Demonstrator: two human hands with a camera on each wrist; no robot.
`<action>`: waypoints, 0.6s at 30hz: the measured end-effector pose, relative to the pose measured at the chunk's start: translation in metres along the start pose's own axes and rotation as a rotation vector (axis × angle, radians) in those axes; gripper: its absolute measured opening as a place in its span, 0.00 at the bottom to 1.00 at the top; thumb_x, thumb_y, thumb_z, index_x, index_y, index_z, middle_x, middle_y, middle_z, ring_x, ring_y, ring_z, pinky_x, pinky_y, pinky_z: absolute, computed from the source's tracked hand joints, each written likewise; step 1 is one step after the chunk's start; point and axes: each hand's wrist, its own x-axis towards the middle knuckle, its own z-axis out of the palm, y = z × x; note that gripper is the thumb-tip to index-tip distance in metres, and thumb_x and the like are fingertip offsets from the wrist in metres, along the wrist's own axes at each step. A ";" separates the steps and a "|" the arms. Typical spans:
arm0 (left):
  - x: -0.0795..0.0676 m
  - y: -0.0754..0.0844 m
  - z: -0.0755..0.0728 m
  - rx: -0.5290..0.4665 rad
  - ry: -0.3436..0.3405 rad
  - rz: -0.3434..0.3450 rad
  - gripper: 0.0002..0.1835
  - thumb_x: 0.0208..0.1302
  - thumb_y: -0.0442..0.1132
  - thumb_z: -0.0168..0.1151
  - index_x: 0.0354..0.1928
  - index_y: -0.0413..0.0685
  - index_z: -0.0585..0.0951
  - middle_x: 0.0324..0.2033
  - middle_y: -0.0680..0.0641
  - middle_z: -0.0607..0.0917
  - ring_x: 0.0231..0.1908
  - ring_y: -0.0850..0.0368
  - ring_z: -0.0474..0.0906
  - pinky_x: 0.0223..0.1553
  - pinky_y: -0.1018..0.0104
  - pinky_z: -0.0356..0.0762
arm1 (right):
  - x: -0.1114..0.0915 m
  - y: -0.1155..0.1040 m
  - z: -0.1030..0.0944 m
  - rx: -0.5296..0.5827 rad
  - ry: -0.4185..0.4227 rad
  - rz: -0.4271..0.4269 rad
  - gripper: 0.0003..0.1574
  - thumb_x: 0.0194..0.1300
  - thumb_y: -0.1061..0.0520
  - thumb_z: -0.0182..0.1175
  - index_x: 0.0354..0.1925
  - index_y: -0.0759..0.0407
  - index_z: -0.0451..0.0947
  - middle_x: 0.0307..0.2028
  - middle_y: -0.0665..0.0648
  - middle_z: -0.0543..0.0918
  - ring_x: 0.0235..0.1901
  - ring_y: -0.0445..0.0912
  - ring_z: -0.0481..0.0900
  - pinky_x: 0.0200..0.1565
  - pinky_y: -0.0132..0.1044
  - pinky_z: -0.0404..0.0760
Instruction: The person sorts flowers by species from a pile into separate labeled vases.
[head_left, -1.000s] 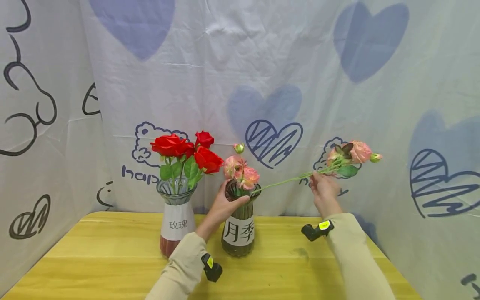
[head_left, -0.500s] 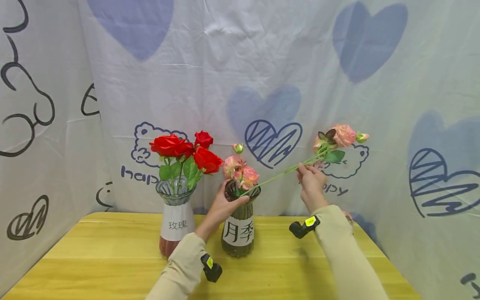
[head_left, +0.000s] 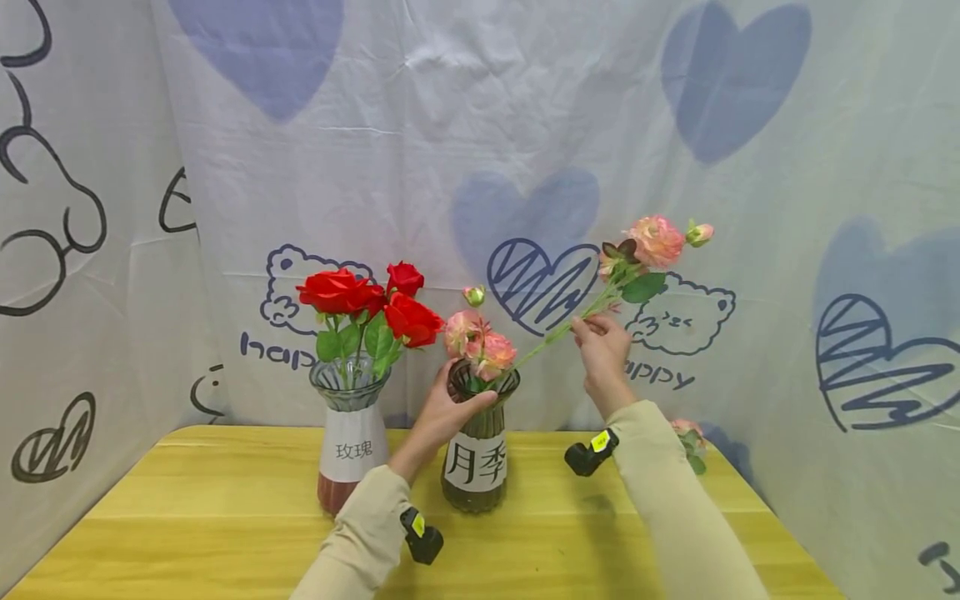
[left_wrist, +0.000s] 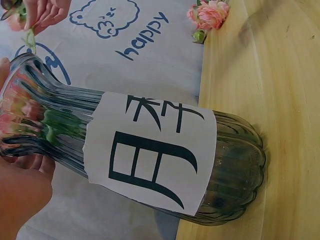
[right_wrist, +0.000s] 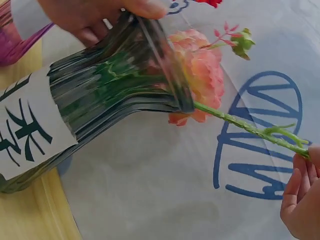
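In the head view my left hand [head_left: 442,417] grips the neck of a dark ribbed glass vase [head_left: 476,496], thumb along the front of the rim. This vase stands upright and has a white paper label [left_wrist: 155,150] with dark characters. Pink flowers [head_left: 491,354] and a bud stick out of its mouth. My right hand [head_left: 606,358] pinches the stem of another pink flower [head_left: 655,242], tilted with its bloom up to the right. In the right wrist view that green stem [right_wrist: 250,129] runs down to the vase's rim; how far its end goes in is hard to tell.
Left of the dark vase stands a second vase [head_left: 351,458], white-wrapped and labelled, holding several red roses [head_left: 337,292]. Another pink flower [head_left: 688,433] lies near the table's back right edge, partly behind the right sleeve. Printed cloth [head_left: 420,192] hangs behind the wooden table [head_left: 187,500].
My right hand has moved left and up, tilting the pink flower's stem more steeply toward the vase. The flower lying at the back right has come into sight. My left hand stays on the vase.
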 end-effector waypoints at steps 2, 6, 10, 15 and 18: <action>-0.001 0.000 0.001 0.004 0.005 0.010 0.43 0.61 0.40 0.66 0.73 0.43 0.53 0.66 0.32 0.62 0.65 0.39 0.62 0.63 0.46 0.64 | -0.001 0.000 0.004 -0.040 -0.027 -0.025 0.15 0.64 0.66 0.61 0.47 0.76 0.75 0.34 0.54 0.79 0.29 0.34 0.77 0.43 0.29 0.79; 0.000 -0.001 0.001 0.005 0.015 0.016 0.43 0.61 0.40 0.66 0.73 0.44 0.54 0.65 0.33 0.64 0.64 0.40 0.63 0.62 0.47 0.65 | -0.004 0.003 0.010 -0.124 -0.114 -0.062 0.16 0.65 0.66 0.61 0.49 0.76 0.75 0.41 0.62 0.80 0.31 0.36 0.76 0.39 0.27 0.78; 0.000 -0.001 0.001 0.003 0.013 0.018 0.43 0.61 0.40 0.67 0.73 0.44 0.54 0.65 0.33 0.65 0.64 0.40 0.64 0.62 0.48 0.65 | -0.008 0.006 0.015 -0.190 -0.213 -0.092 0.17 0.65 0.66 0.60 0.49 0.77 0.74 0.44 0.68 0.80 0.32 0.39 0.77 0.34 0.25 0.77; 0.000 -0.001 0.001 -0.005 0.008 0.015 0.43 0.61 0.40 0.66 0.73 0.43 0.54 0.65 0.33 0.65 0.64 0.40 0.64 0.63 0.47 0.64 | -0.014 0.007 0.022 -0.285 -0.346 -0.157 0.15 0.67 0.64 0.59 0.47 0.76 0.76 0.42 0.70 0.82 0.36 0.53 0.82 0.32 0.28 0.78; 0.000 -0.001 0.001 -0.001 0.013 0.010 0.43 0.61 0.40 0.66 0.73 0.44 0.54 0.65 0.34 0.64 0.64 0.40 0.64 0.63 0.47 0.64 | -0.016 0.007 0.025 -0.334 -0.412 -0.195 0.15 0.69 0.62 0.58 0.48 0.75 0.77 0.42 0.69 0.83 0.40 0.60 0.82 0.35 0.34 0.81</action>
